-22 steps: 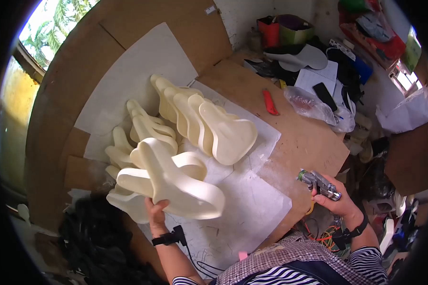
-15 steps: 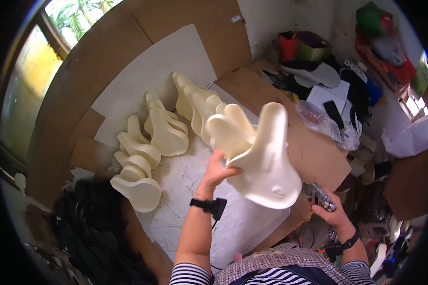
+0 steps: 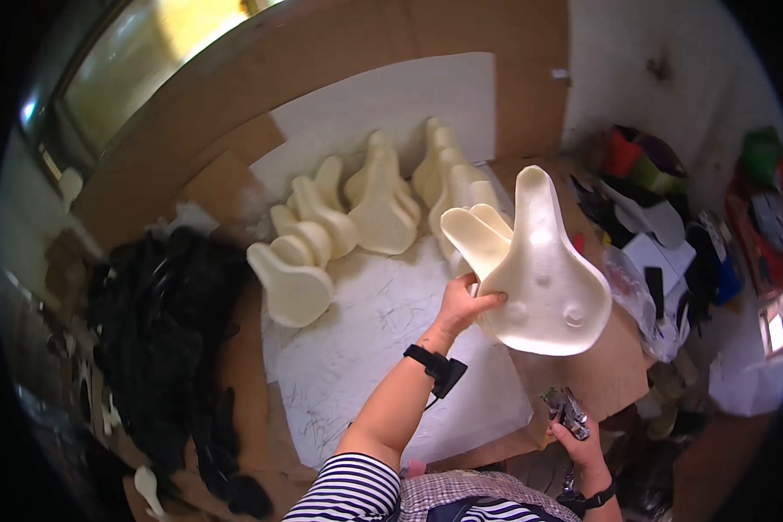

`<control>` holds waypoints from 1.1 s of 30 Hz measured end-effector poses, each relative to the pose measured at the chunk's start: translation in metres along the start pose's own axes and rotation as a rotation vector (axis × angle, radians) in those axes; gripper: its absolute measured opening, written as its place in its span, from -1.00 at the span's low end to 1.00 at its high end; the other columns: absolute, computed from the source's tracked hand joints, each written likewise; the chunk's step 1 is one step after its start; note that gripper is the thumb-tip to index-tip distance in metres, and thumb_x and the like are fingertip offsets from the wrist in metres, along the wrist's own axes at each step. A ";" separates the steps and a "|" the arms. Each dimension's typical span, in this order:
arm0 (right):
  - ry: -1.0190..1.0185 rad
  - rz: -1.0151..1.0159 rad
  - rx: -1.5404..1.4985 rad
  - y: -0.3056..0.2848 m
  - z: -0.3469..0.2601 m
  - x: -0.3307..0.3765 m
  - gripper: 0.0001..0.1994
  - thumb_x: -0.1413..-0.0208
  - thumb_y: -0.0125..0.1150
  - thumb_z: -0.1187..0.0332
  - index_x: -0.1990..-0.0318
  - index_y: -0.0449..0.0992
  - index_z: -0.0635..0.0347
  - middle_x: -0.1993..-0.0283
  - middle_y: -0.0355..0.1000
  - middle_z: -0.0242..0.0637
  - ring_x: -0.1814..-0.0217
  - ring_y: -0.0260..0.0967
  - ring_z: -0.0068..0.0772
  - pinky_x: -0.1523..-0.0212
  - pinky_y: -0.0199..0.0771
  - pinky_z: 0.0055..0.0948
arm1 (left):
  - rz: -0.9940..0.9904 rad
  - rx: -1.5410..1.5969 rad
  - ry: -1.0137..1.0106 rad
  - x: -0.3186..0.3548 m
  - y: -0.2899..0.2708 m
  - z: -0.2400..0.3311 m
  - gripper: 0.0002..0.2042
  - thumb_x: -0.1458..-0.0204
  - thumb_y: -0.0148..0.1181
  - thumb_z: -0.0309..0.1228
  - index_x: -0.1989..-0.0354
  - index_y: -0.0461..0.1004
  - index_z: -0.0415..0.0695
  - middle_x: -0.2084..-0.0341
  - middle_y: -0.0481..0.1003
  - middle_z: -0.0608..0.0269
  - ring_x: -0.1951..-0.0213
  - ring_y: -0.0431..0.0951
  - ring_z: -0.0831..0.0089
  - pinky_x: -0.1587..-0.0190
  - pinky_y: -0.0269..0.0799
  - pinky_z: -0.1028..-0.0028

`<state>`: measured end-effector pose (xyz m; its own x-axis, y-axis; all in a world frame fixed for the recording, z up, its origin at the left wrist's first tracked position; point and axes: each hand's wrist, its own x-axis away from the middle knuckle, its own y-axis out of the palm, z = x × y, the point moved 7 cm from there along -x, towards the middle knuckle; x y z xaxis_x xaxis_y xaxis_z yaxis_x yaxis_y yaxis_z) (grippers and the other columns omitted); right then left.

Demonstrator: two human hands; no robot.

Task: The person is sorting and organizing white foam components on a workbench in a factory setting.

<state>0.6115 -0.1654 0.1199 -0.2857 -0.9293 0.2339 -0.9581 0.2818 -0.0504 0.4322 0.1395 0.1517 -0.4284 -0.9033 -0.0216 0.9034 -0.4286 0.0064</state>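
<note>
left hand (image 3: 468, 304): forearm (image 3: 391, 400) extended forward, gripping cream saddles (image 3: 544, 265) | right hand (image 3: 580, 444): lower, closed round spray gun (image 3: 569, 416)

Light reached you through the window (image 3: 143, 74) at the upper left of the frame, where a yellow patch burned out into glare. You had soft highlights on the cream saddle-shaped piece (image 3: 548, 283) right of centre, while the black heap (image 3: 170, 313) at left lost most detail. Your metal tool (image 3: 569, 415) looked smeared. Fisheye distortion bowed the upper edges; your corners went black.
</note>
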 end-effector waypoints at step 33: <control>-0.113 -0.806 0.350 0.404 -0.045 0.072 -0.61 0.07 0.20 0.60 0.01 0.36 0.31 0.35 0.39 -0.34 0.37 0.41 -0.49 0.32 0.57 -0.41 | 2.027 1.274 -0.184 0.798 -0.361 -0.233 -0.24 0.08 0.18 -0.07 -0.29 0.08 -0.09 -0.22 0.15 0.04 0.00 0.39 -0.03 -0.06 0.26 0.03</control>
<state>0.2047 -0.1079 0.1597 0.4968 -0.8369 0.2299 -0.8143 -0.5411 -0.2101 -0.2327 -0.4225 -0.1005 0.5450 -0.0032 0.8384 -0.3870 0.8862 0.2549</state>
